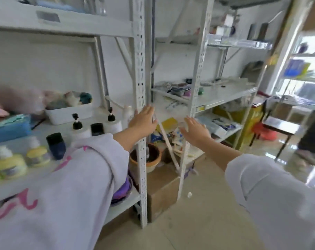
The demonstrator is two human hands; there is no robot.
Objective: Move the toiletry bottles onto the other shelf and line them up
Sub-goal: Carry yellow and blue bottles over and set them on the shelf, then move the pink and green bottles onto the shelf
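Empty hands (pixel 143 120); yellow bottles (pixel 10 165)

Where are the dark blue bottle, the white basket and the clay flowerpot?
dark blue bottle (pixel 56 146), head view, its body.
white basket (pixel 68 114), head view, its front wall.
clay flowerpot (pixel 154 166), head view, its rim.

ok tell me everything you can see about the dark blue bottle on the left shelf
The dark blue bottle is short and squat, with a wide black cap that looks like plastic. It stands upright on the white shelf near the front edge, just right of two yellow bottles with white tops. White pump bottles stand behind it. The picture is too blurred to show a label. Neither hand touches it; the left sleeve passes close by on its right.
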